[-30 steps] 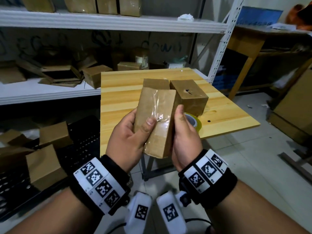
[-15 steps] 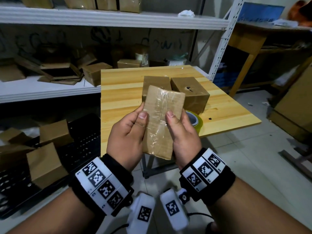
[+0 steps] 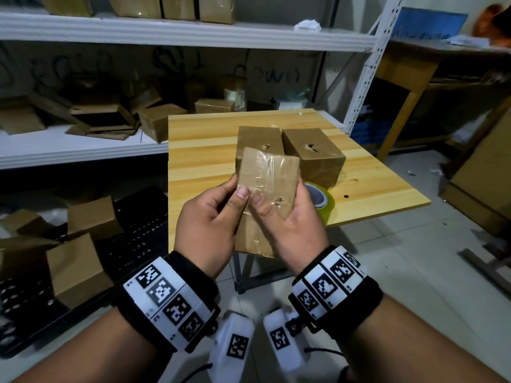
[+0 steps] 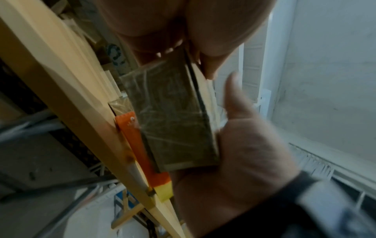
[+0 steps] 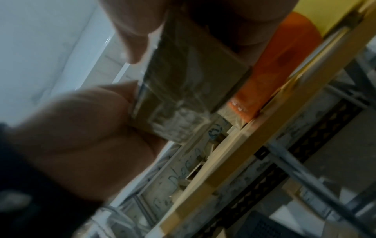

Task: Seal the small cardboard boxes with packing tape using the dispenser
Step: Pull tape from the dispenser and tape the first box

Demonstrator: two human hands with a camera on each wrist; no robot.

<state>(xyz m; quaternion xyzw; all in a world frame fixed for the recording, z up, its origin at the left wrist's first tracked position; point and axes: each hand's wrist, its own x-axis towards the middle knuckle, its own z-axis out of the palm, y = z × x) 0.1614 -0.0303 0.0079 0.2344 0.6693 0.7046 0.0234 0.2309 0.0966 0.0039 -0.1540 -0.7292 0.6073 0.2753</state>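
I hold a small brown cardboard box (image 3: 266, 183) in the air at the near edge of the wooden table (image 3: 201, 150), its top face covered with clear tape. My left hand (image 3: 210, 214) grips its left side with the thumb pressed on the taped face. My right hand (image 3: 290, 217) grips its right side, thumb on the tape too. The same box (image 4: 173, 119) shows in the left wrist view, and the box (image 5: 189, 90) is blurred in the right wrist view. Behind my right hand lies a yellow-green tape roll (image 3: 322, 199). An orange dispenser (image 4: 140, 148) lies on the table edge.
Two more small boxes stand on the table, one (image 3: 258, 140) behind the held box and one (image 3: 313, 156) to its right. White shelving (image 3: 83, 145) at the left holds flattened and folded boxes. Loose boxes (image 3: 80, 261) sit on black crates at the lower left.
The held box has turned in my hands, so that its taped face now points up at me. Both thumbs have moved closer together on the tape.
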